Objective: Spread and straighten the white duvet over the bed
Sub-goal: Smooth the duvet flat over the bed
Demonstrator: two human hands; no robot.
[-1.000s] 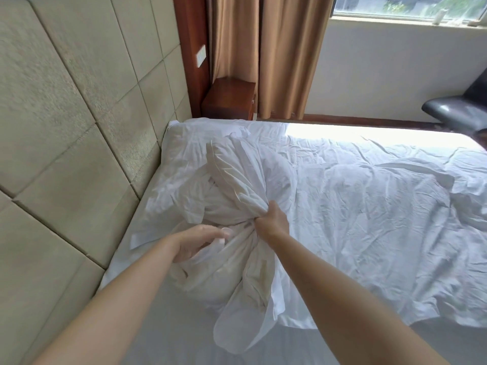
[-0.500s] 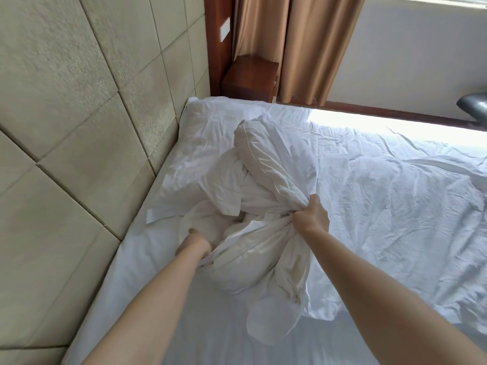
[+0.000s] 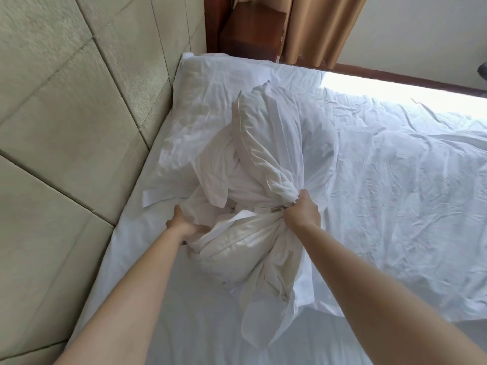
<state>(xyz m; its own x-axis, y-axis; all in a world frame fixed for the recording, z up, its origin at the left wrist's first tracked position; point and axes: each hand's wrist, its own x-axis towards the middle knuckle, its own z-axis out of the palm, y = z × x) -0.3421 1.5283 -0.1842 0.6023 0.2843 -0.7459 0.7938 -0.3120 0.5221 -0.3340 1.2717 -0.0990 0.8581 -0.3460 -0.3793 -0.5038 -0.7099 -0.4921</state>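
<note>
Duvet [image 3: 263, 196], white: bunched in a twisted heap near the head of the bed [image 3: 163, 299], the rest lying rumpled toward the foot. Right hand [image 3: 301, 213] clamped on a gathered neck of cloth. Left hand [image 3: 181, 222], free of the fabric a second earlier, had pushed under the heap's near edge; its fingers hidden, grip untellable. Spreading barely begun. Padded headboard [image 3: 66, 127] alongside.

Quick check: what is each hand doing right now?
Left hand: fingers buried in the bunched duvet; grip cannot be told.
Right hand: closed, gripping a gathered bunch of the duvet.
</note>
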